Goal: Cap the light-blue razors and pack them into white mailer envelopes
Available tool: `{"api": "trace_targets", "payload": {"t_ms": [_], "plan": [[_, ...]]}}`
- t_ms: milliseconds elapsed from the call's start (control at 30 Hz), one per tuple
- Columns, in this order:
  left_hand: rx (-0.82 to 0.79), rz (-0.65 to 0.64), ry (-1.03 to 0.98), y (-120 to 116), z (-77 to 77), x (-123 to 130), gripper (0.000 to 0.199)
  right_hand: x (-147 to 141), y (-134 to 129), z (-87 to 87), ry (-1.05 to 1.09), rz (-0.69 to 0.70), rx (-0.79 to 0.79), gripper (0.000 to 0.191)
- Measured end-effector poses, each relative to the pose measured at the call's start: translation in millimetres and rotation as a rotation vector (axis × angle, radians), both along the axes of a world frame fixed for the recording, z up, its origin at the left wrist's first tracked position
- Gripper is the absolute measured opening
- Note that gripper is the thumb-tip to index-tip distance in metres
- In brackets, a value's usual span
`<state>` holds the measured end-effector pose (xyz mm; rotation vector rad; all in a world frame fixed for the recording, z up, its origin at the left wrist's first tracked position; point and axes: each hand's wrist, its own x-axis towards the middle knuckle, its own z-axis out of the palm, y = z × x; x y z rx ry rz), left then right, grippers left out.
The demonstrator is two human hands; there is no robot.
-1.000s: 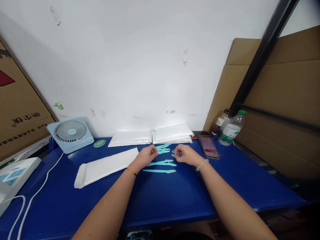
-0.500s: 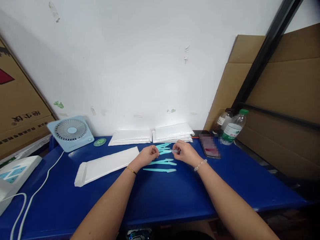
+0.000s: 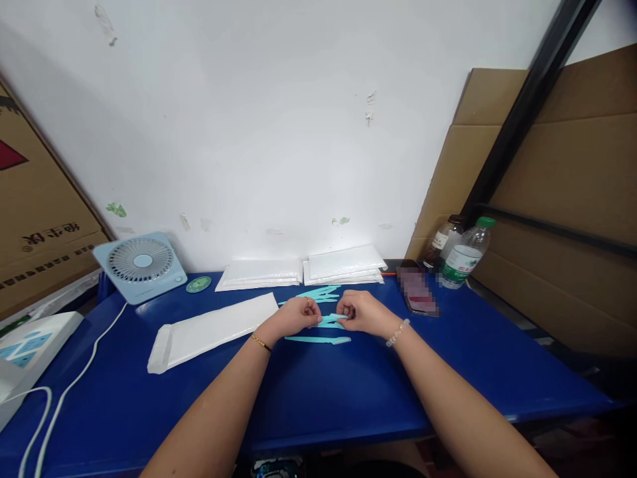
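My left hand is closed, thumb and fingertips pinched on a slim turquoise eyebrow razor. On the razor's right end, the bent fingers of my right hand are closed too. The fingertips cover part of it, and a second razor partly shows just beneath. Behind the hands, several more turquoise razors lie in a loose fan on the blue table. A single razor lies apart, nearer to me.
A white padded envelope lies left of my hands. Two stacks of white envelopes rest against the wall. At right are a phone and two bottles; at left, a blue fan and a white corded device.
Both hands have come slightly toward me, from the fan of razors down to the ones below it. The pale translucent piece at my right fingertips no longer shows.
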<state>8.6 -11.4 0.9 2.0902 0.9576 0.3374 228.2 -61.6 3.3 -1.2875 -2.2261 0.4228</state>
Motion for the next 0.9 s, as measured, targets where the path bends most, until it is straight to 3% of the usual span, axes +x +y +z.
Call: {"api": "trace_targets", "payload": {"t_ms": [100,200,267,367,533,667,900], "plan": [[0.245,0.072,0.092,-0.4,-0.5,-1.0,0.025,13.1,0.1,5.6,0.002,-0.012,-0.046,0.010],[0.506,0.210,0.165,6.7,-5.7,-3.1,0.026,34.8,1.2,12.3,-0.017,-0.194,0.005,0.007],[0.577,0.272,0.220,13.5,-10.2,-5.1,0.028,48.2,2.2,13.4,-0.076,-0.296,-0.016,0.009],[0.576,0.292,0.262,22.0,-15.6,-7.7,0.020,57.7,4.7,7.8,-0.162,-0.339,-0.087,0.006],[0.542,0.280,0.241,25.4,-17.0,-9.2,0.012,51.0,10.0,-5.7,-0.220,-0.263,-0.113,0.010],[0.540,0.273,0.246,23.9,-14.1,-8.7,0.017,47.2,11.1,-7.4,-0.244,-0.265,-0.086,0.005],[0.478,0.253,0.139,20.6,-8.3,-6.6,0.021,38.2,12.2,-4.4,0.068,-0.250,-0.072,0.013]]}}
